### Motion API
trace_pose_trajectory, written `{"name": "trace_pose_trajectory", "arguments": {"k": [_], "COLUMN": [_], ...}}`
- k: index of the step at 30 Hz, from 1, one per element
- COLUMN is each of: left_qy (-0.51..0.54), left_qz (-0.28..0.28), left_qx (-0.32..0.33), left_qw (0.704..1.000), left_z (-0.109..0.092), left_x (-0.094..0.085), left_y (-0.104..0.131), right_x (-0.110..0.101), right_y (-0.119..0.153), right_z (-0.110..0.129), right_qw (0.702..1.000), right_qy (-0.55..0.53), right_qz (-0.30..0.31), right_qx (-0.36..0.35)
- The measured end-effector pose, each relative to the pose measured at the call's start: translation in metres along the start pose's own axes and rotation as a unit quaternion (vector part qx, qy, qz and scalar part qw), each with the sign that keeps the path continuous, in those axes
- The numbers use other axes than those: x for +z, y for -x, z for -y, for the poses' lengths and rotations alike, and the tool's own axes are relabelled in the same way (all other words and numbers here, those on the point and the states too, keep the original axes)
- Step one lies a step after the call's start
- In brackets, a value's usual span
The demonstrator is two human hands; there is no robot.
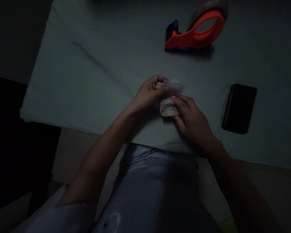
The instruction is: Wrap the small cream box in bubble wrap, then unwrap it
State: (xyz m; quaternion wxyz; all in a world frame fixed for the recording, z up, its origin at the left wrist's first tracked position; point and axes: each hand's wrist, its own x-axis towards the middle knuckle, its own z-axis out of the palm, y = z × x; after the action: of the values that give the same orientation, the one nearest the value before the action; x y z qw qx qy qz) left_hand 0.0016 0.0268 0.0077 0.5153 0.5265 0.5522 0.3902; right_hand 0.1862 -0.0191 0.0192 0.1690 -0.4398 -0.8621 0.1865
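A small pale block-like item in clear plastic wrap is held just above or on the table, near its front edge. My right hand grips its right side, thumb below and fingers on top. My left hand pinches the loose clear plastic at the far side of the item, its fingers closed. Dim light and the wrapping hide what exactly is inside.
An orange tape dispenser with a roll of tape stands at the back of the table. To the right lies a black rectangular object. A pale cloth-like cover spreads over the table, whose front edge runs close to my lap.
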Motion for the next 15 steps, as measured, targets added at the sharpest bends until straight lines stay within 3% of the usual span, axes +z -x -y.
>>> {"name": "trace_pose_trajectory", "arguments": {"k": [4,8,11,15], "left_qy": [0.046,0.117,0.118,0.107], "left_qz": [0.069,0.139,0.141,0.136], "left_qx": [-0.015,-0.029,-0.012,-0.005], "left_qw": [0.996,0.983,0.983,0.985], "left_z": [-0.007,-0.011,-0.01,-0.008], "left_x": [0.0,0.001,0.003,0.004], "left_y": [0.023,0.044,0.055,0.063], "right_x": [-0.011,-0.016,-0.016,-0.02], "right_y": [0.012,0.02,0.02,0.016], "right_z": [0.005,0.004,0.0,-0.003], "right_qw": [0.999,0.991,0.986,0.982], "right_qy": [-0.042,-0.102,-0.118,-0.127], "right_qz": [-0.006,-0.032,-0.06,-0.116], "right_qx": [0.014,0.08,0.102,0.075]}}
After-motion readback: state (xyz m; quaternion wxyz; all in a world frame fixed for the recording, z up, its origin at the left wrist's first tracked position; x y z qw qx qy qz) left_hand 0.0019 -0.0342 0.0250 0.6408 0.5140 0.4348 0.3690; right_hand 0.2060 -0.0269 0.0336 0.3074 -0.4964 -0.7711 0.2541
